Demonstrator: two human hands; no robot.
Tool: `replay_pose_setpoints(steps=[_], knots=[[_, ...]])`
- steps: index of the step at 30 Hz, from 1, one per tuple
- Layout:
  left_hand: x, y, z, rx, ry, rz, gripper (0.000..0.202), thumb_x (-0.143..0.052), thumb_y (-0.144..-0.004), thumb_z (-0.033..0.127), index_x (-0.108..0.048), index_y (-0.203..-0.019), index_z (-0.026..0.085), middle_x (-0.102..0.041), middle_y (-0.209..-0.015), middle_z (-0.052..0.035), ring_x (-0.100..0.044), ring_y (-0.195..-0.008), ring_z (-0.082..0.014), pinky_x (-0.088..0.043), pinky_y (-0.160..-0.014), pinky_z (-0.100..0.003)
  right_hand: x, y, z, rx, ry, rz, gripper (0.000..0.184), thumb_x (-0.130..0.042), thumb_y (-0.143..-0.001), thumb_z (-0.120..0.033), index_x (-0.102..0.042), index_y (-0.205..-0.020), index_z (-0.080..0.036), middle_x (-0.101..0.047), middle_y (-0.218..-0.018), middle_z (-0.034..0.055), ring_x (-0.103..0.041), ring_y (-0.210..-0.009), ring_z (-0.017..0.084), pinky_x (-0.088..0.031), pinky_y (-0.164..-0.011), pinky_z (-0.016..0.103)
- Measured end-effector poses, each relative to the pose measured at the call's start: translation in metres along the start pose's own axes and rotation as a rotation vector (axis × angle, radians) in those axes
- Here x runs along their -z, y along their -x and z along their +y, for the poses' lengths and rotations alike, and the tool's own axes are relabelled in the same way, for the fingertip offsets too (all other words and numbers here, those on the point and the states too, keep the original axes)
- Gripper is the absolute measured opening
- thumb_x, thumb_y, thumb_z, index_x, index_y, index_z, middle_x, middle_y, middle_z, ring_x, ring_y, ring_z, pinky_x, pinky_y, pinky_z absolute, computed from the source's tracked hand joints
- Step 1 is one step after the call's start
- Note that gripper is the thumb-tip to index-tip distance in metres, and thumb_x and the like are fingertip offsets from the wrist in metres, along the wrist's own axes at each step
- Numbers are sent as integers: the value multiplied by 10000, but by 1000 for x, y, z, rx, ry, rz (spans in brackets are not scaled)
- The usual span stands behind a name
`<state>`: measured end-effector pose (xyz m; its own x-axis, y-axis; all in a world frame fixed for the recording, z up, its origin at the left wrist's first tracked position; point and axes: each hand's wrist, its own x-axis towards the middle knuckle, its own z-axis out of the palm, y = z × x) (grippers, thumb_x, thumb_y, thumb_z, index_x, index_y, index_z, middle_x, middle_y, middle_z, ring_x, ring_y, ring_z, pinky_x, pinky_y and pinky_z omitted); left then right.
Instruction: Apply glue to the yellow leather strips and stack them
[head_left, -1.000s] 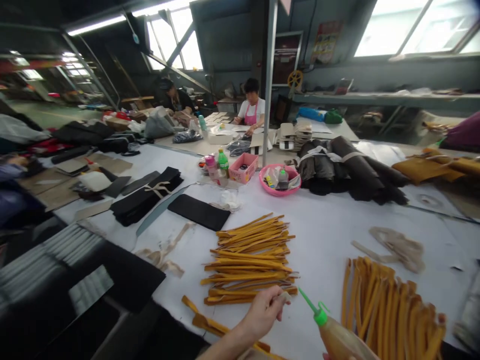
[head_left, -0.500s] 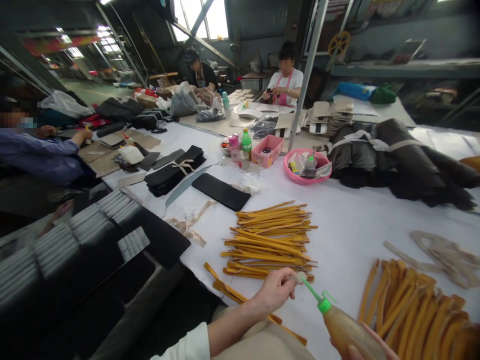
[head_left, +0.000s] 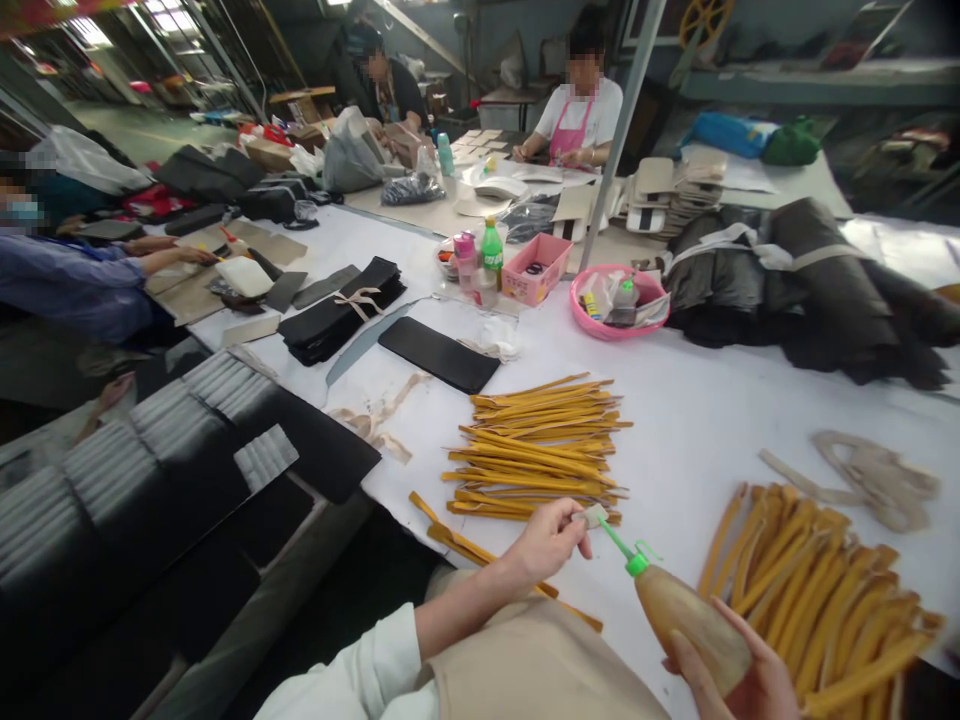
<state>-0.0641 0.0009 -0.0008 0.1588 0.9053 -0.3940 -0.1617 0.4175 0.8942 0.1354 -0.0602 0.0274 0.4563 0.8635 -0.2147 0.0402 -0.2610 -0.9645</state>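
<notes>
A small pale piece (head_left: 591, 516) is pinched between the thumb and fingers of the left hand (head_left: 550, 540). By the right hand (head_left: 750, 665), a translucent squeeze bottle (head_left: 679, 610) is clasped around its lower body, tilted so that its green nozzle (head_left: 616, 540) is pointed at the pinched piece; whether contact is made cannot be told. The step in hand is judged to be liquid dispensing or tip wiping; for either, the tip needs to be steadied against the piece and pressure lightly controlled. The bottle is seen to be plump and amber-brown, with a green cap. Mustard-yellow strips (head_left: 536, 450) are laid just beyond the pinch; more strips (head_left: 825, 590) are fanned right of the bottle grip.
</notes>
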Motion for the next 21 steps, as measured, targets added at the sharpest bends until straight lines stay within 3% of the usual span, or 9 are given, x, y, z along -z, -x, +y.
replay_pose_setpoints(steps=[6,12,16,21], knots=[[-2,3,9,8,-40,11,226,-507,-920,368,-556,-858,157,-635,-690,-3,-347,-514,-85,-263,-500,-226,9,3,7,35,77,-38,690,-875,-610,-419,-599,-1206,-206,-681,-1139,98,-698,-880,258,-591,-654,311],[-2,3,10,10,-30,-16,288,-519,-923,439,-552,-881,157,-626,-693,3,-332,-502,-79,-252,-488,-222,16,7,5,119,215,-24,662,-865,-617,-444,-620,-1173,-180,-683,-1162,122,-697,-947,285,-579,-809,360],[-3,5,11,1,-42,-24,280,-513,-925,429,-545,-861,159,-619,-694,3,-339,-509,-79,-261,-490,-222,12,11,4,214,279,1,620,-809,-689,-496,-624,-1191,-184,-677,-1171,121,-697,-922,264,-573,-809,350],[-3,5,9,-1,-48,-30,262,-505,-920,409,-538,-849,159,-608,-686,5,-334,-507,-79,-252,-486,-224,14,7,9,414,464,-24,594,-797,-720,-485,-635,-1198,-170,-694,-1119,120,-693,-819,234,-577,-703,308]])
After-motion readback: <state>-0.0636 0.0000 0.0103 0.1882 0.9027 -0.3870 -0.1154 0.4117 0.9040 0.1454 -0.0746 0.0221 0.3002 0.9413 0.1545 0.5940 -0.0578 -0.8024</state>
